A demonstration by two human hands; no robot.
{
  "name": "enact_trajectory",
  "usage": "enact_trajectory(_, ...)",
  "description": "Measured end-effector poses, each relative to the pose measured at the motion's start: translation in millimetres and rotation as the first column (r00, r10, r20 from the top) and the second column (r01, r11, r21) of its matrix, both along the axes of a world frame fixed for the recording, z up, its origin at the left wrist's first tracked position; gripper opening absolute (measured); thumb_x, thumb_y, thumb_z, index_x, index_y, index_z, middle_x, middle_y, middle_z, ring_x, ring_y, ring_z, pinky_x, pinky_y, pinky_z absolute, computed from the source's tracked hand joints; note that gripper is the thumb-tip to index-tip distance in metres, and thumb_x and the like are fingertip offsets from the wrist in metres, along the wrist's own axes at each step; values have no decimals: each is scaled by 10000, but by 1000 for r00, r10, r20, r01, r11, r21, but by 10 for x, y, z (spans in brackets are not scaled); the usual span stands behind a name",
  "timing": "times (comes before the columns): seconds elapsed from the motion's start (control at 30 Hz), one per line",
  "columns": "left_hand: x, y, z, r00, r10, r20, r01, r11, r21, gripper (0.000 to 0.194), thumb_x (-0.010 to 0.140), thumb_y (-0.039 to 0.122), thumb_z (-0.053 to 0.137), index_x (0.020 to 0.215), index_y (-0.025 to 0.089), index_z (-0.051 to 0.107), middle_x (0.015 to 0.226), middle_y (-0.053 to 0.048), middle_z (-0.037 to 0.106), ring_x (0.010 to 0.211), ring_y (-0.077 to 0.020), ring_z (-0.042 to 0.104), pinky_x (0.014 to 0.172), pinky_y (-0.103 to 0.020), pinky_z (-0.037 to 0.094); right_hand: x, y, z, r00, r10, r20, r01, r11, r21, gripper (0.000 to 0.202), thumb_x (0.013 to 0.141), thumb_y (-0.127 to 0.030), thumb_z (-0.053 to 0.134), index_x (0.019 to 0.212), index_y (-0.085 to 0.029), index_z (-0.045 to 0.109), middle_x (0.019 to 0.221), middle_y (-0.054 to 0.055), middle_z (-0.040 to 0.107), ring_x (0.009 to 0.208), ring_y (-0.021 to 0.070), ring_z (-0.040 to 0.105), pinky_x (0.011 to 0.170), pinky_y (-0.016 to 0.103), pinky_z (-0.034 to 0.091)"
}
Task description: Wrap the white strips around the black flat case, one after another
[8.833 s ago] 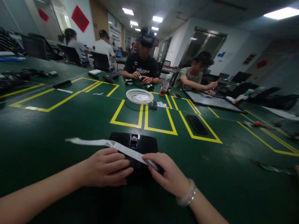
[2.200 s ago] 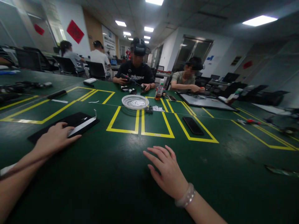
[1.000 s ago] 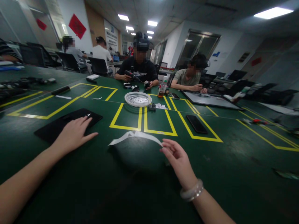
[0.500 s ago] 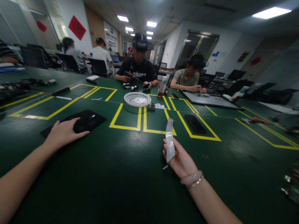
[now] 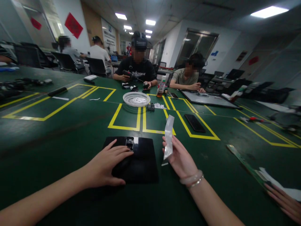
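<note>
"Hands first: how do they stand?"

"Left hand (image 5: 107, 164) is spread wide over the left part of a black base plate (image 5: 143, 166), fingertips by its square socket (image 5: 129, 143). Right hand (image 5: 180, 157) is half curled, palm up, holding a glossy whitish strip (image 5: 168, 136)."

"Pinched by the thumb?"

"Cannot tell; that's hidden."

"How does the strip lie to the plate?"

"Just past the plate's right edge, apart from it, long axis running away from the body, roughly along that edge. So the left hand is on the plate, and the right has the strip."

"And underneath?"

"Green tabletop (image 5: 70, 141), marked with yellow tape (image 5: 123, 128). Further off are a white slotted basket (image 5: 127, 99) and a black smartphone (image 5: 194, 122)."

"Company?"

"Someone opposite in a black top (image 5: 145, 67), with a power drill (image 5: 130, 75). At lower right, another person's hand (image 5: 284, 201) is at a narrow green board (image 5: 244, 163). Behind, office chairs (image 5: 95, 66) under ceiling lights (image 5: 150, 22)."
</note>
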State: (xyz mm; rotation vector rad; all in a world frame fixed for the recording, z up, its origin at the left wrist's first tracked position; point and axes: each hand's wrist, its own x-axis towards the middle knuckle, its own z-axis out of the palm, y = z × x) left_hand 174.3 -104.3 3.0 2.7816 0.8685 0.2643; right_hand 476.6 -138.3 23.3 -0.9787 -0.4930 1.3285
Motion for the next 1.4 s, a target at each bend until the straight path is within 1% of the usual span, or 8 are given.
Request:
enact_trajectory(0.2,4,-1,-46,997,-75,5,71,966,249,971,723,755,635,1501,239,366,1523,-123,421,1393,-327,414,1220,-580,161,-42,-71,-39,898,50,436,-128,980,150,352,856,-381,723,1190,-275,690,1174,36,727,981,171,696,908,338,567)
enact_trajectory(0.33,-42,-82,12,978,-175,109,86,826,556,675,857,583,602,1429,248,475,1455,-83,515,1392,-260,422,1243,-465,187,-88,-143,-31,431,-75,899,-399,878,264,296,954,-310,586,1235,-289,676,1238,60,685,1138,226,629,991,433,497)
enact_trajectory(0.43,-78,-145,49,950,-266,164,81,716,693,486,888,432,597,1348,277,565,1314,-14,635,1324,-183,493,1251,-363,211,-165,-214,-29,31,-189,981,-581,796,172,343,974,-214,530,1285,-311,638,1220,57,686,1105,236,630,923,450,497)
enact_trajectory(0.53,-78,-145,46,944,-302,134,126,703,699,396,901,403,594,1262,245,632,1270,4,662,1251,-155,543,1249,-322,209,-248,-277,-53,-195,-210,958,-646,762,36,327,974,-208,542,1269,-311,638,1213,49,695,1053,236,643,875,450,497)
enact_trajectory(0.63,-45,-98,6,953,-288,88,179,776,605,332,915,433,577,1143,213,676,1233,-4,679,1173,-166,589,1209,-339,270,-297,-316,-71,-321,-214,923,-668,742,-60,271,952,-216,585,1169,-345,685,1218,15,699,1051,242,635,894,460,492)
enact_trajectory(0.8,-9,-45,-44,974,-216,66,171,895,411,362,894,509,583,1111,231,666,1231,-24,677,1163,-214,599,1138,-403,342,-328,-347,-45,-376,-214,902,-635,768,-82,230,931,-315,621,1143,-356,702,1321,40,634,1216,283,546,1025,521,429)
enact_trajectory(1.03,-36,-32,-42,996,-59,-66,68,986,150,973,750,742,602,1527,224,329,1556,-113,371,1422,-315,370,1202,-510,234,-322,-338,-30,-366,-220,904,-647,758,-77,196,941,-306,597,1101,-345,702,1303,18,642,1249,255,527,1092,516,368)
enact_trajectory(1.4,-127,90,7,1000,12,13,-13,996,88,789,732,551,734,1436,315,467,1470,-82,491,1367,-313,443,1191,-582,227,-188,-252,8,-259,-365,894,-613,778,139,331,952,-224,547,1274,-270,607,1254,65,662,1180,241,575,1080,518,369)
